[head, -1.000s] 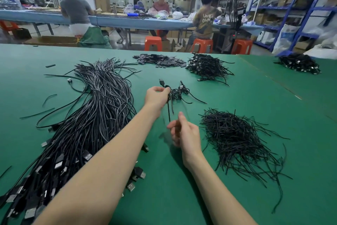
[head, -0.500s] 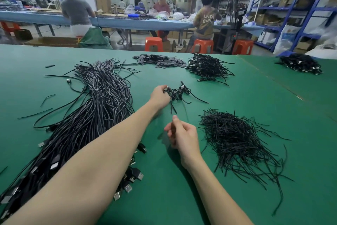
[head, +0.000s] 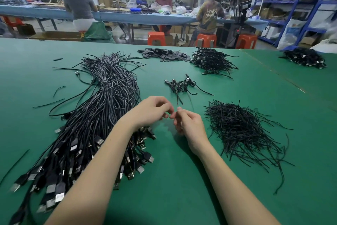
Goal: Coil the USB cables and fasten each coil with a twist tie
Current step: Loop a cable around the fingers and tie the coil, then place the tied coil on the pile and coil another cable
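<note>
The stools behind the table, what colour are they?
Orange stools, seen in the head view.

"UNKN OWN" on a seated person's shirt point(head: 210, 14).

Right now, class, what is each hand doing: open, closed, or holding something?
Left hand: fingers curled, fingertips pinched together; whether anything is held cannot be told.
Right hand: fingers curled; whether anything is held cannot be told.

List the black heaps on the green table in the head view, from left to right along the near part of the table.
Big bundle of loose black USB cables → left hand → right hand → heap of thin black twist ties.
</note>
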Demonstrator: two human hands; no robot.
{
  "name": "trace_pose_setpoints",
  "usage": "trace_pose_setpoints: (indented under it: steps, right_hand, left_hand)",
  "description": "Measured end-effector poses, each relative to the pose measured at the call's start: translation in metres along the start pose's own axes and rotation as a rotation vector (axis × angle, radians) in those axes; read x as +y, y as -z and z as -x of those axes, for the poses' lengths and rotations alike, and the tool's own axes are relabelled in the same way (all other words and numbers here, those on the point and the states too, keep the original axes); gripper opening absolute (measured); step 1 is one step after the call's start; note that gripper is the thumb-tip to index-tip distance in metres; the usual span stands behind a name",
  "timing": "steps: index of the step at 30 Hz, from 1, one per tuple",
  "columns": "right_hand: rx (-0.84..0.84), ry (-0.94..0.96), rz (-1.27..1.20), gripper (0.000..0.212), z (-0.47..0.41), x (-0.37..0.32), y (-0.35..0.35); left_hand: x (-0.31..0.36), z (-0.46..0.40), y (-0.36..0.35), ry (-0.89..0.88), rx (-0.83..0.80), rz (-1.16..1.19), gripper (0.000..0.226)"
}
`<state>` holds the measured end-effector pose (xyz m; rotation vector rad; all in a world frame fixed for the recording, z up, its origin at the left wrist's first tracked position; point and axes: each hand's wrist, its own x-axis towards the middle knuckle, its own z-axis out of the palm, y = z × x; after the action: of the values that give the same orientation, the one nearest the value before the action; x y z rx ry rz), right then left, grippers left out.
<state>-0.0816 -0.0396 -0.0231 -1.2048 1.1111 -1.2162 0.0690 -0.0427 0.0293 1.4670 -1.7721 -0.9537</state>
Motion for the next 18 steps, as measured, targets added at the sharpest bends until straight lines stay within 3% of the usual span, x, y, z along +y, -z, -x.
trace_pose_setpoints:
  steps: [4,7,10,13,18]
  right_hand:
    - [-0.106,0.027,0.242,0.027,0.001,-0.003,0.002]
    - [-0.257,0.168,0.710,0.014,0.004,-0.007,0.001]
    - [-0.376,0.280,1.044,0.029,0.013,-0.010,-0.009]
    - [-0.334,0.363,1.118,0.022,0.016,-0.012,-0.015]
    - [-0.494,0.216,0.975,0.016,0.005,-0.039,0.013]
  left_hand:
    - [-0.004,0.005,0.008,-0.044,0.013,-0.043,0.021]
    - [-0.007,0.004,0.013,-0.091,0.056,-0.040,0.020]
    - [-0.009,0.002,0.019,-0.132,0.124,-0.088,0.021]
    - [-0.015,0.004,0.022,-0.120,0.112,-0.241,0.023]
    - [-0.019,0.005,0.025,-0.030,-0.010,-0.326,0.028]
